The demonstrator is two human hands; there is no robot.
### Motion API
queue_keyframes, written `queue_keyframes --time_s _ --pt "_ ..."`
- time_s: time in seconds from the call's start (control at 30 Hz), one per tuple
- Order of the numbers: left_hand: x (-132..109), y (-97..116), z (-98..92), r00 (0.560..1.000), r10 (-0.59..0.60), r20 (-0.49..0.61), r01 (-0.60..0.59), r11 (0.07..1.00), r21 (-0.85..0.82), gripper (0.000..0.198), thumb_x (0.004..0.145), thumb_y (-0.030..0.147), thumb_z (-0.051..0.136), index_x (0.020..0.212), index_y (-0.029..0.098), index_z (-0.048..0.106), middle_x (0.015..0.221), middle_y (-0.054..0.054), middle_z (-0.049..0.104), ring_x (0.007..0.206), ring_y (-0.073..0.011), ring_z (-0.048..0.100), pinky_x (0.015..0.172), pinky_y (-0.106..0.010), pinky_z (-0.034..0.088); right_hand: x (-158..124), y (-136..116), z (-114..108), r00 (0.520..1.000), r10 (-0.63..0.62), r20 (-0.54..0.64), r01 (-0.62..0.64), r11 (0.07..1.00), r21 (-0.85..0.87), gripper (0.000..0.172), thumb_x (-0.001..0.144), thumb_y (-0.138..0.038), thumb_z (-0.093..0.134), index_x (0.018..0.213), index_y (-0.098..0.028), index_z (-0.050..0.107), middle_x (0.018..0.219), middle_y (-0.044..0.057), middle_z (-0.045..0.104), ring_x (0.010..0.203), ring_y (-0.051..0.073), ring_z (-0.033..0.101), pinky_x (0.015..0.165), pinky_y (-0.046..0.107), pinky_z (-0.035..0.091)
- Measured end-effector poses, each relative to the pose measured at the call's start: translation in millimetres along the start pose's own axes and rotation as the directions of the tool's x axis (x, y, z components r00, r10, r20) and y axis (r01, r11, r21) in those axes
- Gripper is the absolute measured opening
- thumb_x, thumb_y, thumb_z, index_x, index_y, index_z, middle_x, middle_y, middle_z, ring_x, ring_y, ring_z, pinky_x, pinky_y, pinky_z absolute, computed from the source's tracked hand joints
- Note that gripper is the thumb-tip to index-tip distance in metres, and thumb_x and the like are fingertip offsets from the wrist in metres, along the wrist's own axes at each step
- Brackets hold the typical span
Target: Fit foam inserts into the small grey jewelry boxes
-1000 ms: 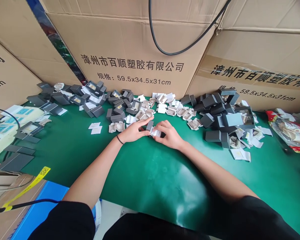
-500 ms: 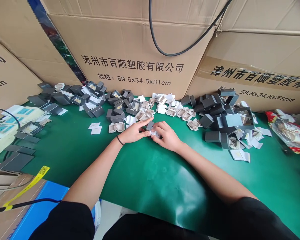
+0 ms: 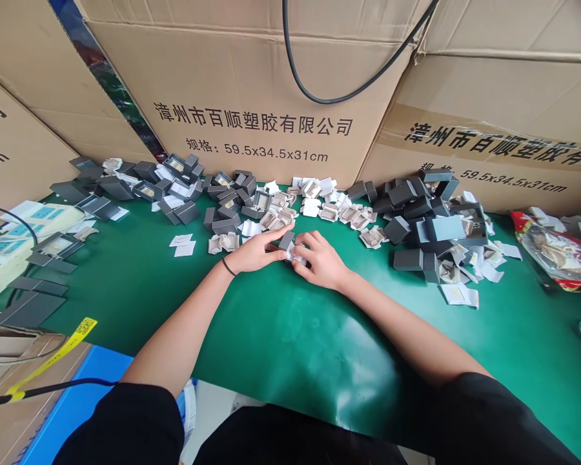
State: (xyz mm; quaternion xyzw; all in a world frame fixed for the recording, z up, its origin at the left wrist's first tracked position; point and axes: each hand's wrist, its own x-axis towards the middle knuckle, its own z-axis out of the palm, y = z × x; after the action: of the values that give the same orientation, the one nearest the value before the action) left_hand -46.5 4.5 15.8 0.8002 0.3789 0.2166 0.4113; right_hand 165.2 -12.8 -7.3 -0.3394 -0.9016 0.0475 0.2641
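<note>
My left hand [image 3: 254, 252] and my right hand [image 3: 321, 261] meet at the middle of the green table [image 3: 290, 336]. Together they pinch a small grey box [image 3: 286, 241] with a white paper insert [image 3: 296, 256] sticking out on its right side. The left fingers grip the grey box. The right fingers are curled over the white insert. A black band sits on my left wrist. Just behind the hands lie loose white and beige inserts [image 3: 329, 210].
Heaps of small grey boxes lie at the back left [image 3: 174, 190] and right [image 3: 423, 219]. Large cardboard cartons [image 3: 252, 84] wall the table's far side, with a black cable [image 3: 319, 97] hanging across. A red-printed bag [image 3: 556, 252] lies at right; flat grey sleeves [image 3: 29, 303] at left.
My right hand has slid a little left against the grey box, covering more of the white insert. The view has shifted slightly; the left hand keeps its grip.
</note>
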Motion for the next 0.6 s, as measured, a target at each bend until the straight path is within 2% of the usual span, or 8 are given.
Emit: queue_keyframes --time_s 0.17,0.33,0.5,0.6 --pt "0.0 0.4 -0.1 1.0 -0.005 0.012 0.005 1.0 0.002 0.073 0.083 0.05 0.051 0.145 0.022 0.024 0.151 -0.007 0.025 0.13 -0.0294 0.039 0.095 -0.031 0.045 2.5 -1.0 1.0 1.0 0.01 0.007 -0.01 0.999 -0.031 0.02 0.087 -0.032 0.047 0.084 -0.019 0.062 0.105 0.01 0.055 0.095 0.024 0.043 0.078 0.037 0.042" --pt "0.3 -0.9 0.6 1.0 -0.007 0.007 0.007 1.0 -0.012 0.074 0.083 0.051 0.051 0.145 0.021 0.025 0.151 -0.007 0.026 0.129 -0.0292 0.04 0.096 -0.032 0.045 -0.7 -0.4 4.9 0.999 0.025 -0.034 -0.025 1.0 -0.003 0.021 0.089 -0.033 0.046 0.089 -0.02 0.062 0.105 0.009 0.058 0.095 0.023 0.046 0.077 0.036 0.042" --pt "0.4 -1.3 0.6 1.0 0.001 -0.002 -0.001 1.0 -0.022 0.076 0.082 0.053 0.052 0.145 0.019 0.025 0.15 -0.008 0.028 0.134 -0.0281 0.033 0.097 -0.03 0.044 -2.2 0.4 7.3 0.996 0.022 -0.086 -0.019 0.999 0.036 0.024 0.09 -0.036 0.047 0.094 -0.02 0.063 0.103 0.008 0.063 0.095 0.023 0.049 0.076 0.036 0.042" --pt "0.1 -0.6 -0.1 1.0 -0.002 -0.003 0.002 1.0 -0.02 0.077 0.082 0.055 0.051 0.145 0.019 0.025 0.15 -0.008 0.028 0.132 -0.0288 0.036 0.096 -0.03 0.045 -1.9 -0.8 6.4 0.995 0.029 -0.099 -0.025 0.999 0.038 0.024 0.09 -0.037 0.047 0.097 -0.02 0.062 0.103 0.008 0.063 0.096 0.023 0.05 0.077 0.037 0.042"
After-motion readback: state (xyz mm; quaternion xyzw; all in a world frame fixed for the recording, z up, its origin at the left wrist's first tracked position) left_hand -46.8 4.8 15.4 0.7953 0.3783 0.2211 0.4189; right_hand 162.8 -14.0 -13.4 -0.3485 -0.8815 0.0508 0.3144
